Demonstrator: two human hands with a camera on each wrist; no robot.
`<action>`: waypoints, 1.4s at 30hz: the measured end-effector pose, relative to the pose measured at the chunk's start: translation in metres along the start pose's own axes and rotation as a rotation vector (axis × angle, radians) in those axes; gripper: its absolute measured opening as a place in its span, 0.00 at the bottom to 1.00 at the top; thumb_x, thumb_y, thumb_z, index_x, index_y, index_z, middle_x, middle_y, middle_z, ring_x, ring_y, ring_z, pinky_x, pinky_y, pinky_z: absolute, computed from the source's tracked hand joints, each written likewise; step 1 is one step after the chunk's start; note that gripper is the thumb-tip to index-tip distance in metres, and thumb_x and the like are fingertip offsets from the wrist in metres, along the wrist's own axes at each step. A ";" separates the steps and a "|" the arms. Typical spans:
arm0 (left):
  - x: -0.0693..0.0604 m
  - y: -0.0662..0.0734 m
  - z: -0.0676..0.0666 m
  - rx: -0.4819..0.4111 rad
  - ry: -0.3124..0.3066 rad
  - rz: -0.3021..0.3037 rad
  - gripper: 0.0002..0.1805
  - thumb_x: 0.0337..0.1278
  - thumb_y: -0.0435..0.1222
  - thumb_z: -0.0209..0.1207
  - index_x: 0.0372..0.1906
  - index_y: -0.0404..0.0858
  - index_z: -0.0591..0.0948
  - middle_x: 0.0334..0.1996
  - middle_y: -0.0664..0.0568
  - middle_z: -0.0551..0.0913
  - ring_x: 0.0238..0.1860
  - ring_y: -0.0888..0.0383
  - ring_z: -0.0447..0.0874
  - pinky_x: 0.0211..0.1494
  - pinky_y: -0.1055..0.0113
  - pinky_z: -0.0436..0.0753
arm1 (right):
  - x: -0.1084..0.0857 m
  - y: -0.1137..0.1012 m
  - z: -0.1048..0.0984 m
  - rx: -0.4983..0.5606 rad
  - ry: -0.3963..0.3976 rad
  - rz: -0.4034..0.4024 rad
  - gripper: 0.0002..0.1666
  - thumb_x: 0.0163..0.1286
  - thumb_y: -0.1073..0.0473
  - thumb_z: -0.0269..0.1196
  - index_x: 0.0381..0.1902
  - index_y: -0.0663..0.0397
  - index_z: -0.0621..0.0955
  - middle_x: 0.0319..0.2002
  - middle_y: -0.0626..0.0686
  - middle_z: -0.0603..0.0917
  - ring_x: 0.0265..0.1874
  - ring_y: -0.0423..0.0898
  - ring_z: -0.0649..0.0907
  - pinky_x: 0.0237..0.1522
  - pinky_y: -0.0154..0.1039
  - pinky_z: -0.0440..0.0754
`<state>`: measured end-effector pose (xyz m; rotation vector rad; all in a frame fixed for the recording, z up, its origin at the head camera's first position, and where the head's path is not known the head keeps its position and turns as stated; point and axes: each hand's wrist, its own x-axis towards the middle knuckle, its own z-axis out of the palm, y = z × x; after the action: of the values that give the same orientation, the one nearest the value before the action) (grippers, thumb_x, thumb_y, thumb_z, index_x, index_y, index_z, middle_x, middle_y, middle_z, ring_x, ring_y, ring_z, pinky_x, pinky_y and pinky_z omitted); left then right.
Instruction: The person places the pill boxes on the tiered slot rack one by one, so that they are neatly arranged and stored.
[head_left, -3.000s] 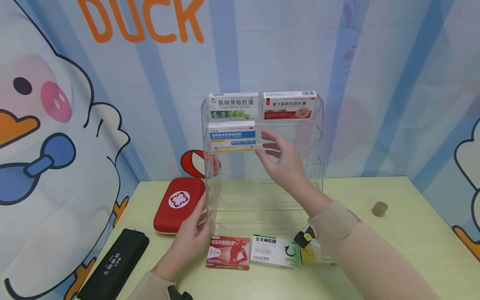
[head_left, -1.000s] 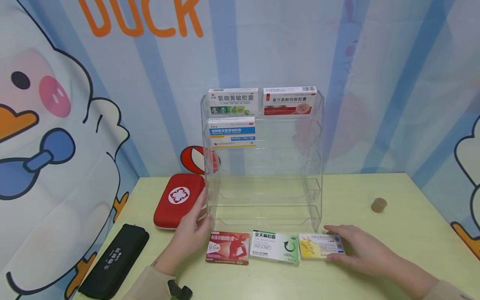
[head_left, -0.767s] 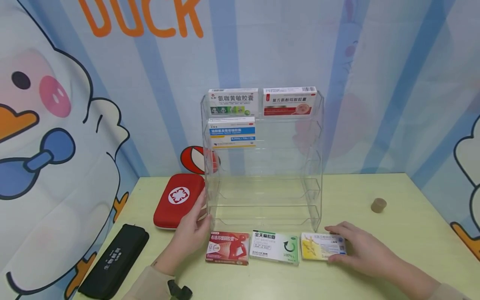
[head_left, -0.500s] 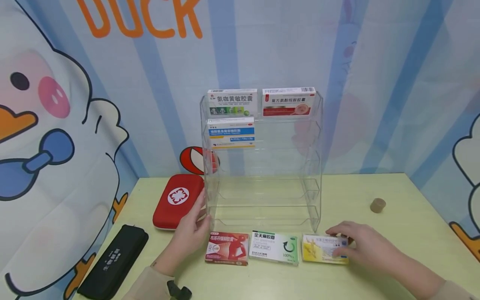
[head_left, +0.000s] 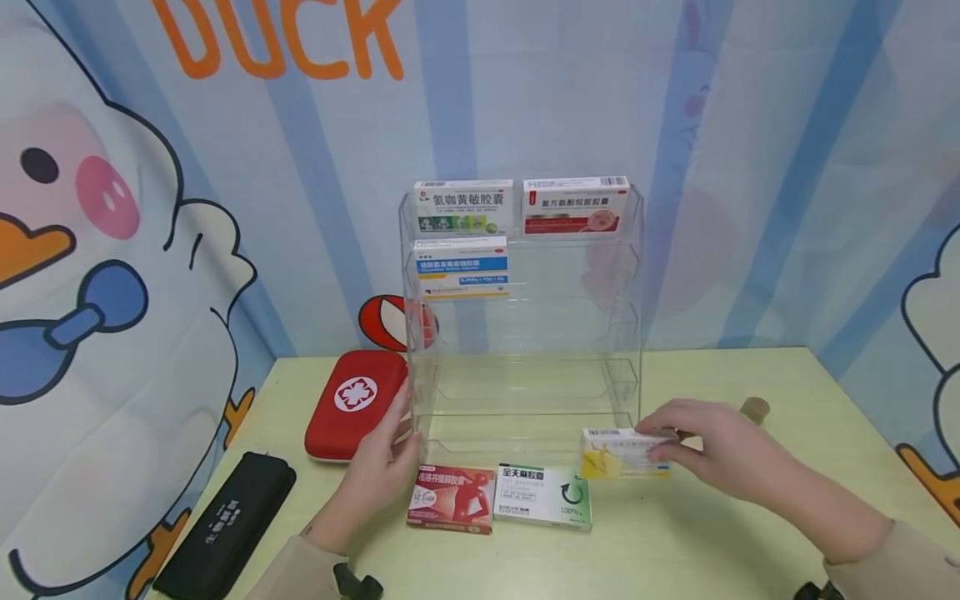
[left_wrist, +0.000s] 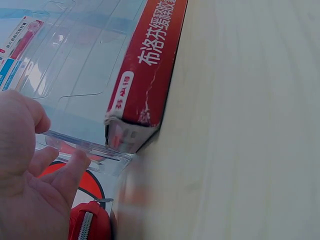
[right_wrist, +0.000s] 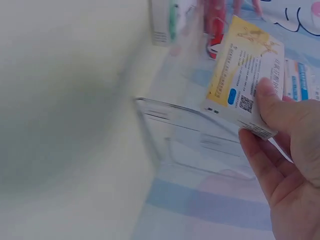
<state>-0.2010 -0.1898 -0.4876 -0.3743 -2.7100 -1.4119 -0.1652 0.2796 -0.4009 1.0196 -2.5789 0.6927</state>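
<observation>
My right hand [head_left: 720, 442] pinches a yellow-and-white medicine box [head_left: 618, 454] by its right end, tilted and raised off the table before the rack's lower right corner. In the right wrist view the box [right_wrist: 247, 70] sits between thumb and fingers. The left hand [head_left: 382, 458] grips the lower left side edge of a clear tiered display rack [head_left: 525, 429], its thumb on one side and fingers on the other. On the table before the rack lie a red medicine box [head_left: 452, 498] and a white-and-green one [head_left: 543, 497].
The rack's top tier holds a white-and-green box [head_left: 465, 207] and a white-and-red box [head_left: 576, 207]; a blue-and-white box [head_left: 461, 267] stands below. Left are a red first-aid case [head_left: 356, 404] and a black zip case [head_left: 225, 525]. A small brown cylinder [head_left: 755, 409] stands right.
My right hand has come down from the rack to the yellow-and-white box, taken hold of it and lifted it, up and leftward toward the rack. The left hand stays put.
</observation>
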 end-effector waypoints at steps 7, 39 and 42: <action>-0.001 0.001 0.001 0.001 0.001 -0.010 0.54 0.77 0.34 0.64 0.91 0.69 0.45 0.88 0.51 0.63 0.82 0.38 0.74 0.72 0.45 0.86 | 0.051 -0.007 -0.032 -0.152 0.205 -0.098 0.24 0.55 0.66 0.84 0.50 0.45 0.92 0.44 0.45 0.95 0.37 0.42 0.92 0.34 0.32 0.89; -0.001 0.000 0.000 -0.020 -0.006 0.016 0.52 0.78 0.33 0.63 0.92 0.64 0.47 0.89 0.47 0.62 0.81 0.39 0.75 0.72 0.47 0.86 | 0.192 -0.007 -0.064 -0.177 0.255 0.269 0.14 0.77 0.61 0.72 0.58 0.54 0.88 0.60 0.59 0.90 0.57 0.59 0.88 0.57 0.59 0.90; -0.001 0.000 0.000 -0.020 -0.001 0.024 0.52 0.78 0.32 0.63 0.92 0.64 0.47 0.88 0.47 0.63 0.81 0.38 0.75 0.72 0.46 0.86 | 0.193 -0.007 -0.059 -0.180 0.222 0.288 0.15 0.77 0.60 0.71 0.59 0.53 0.88 0.60 0.58 0.90 0.57 0.60 0.88 0.59 0.60 0.89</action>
<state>-0.2001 -0.1901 -0.4874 -0.4079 -2.6845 -1.4339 -0.2925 0.1978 -0.2672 0.4920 -2.5571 0.5888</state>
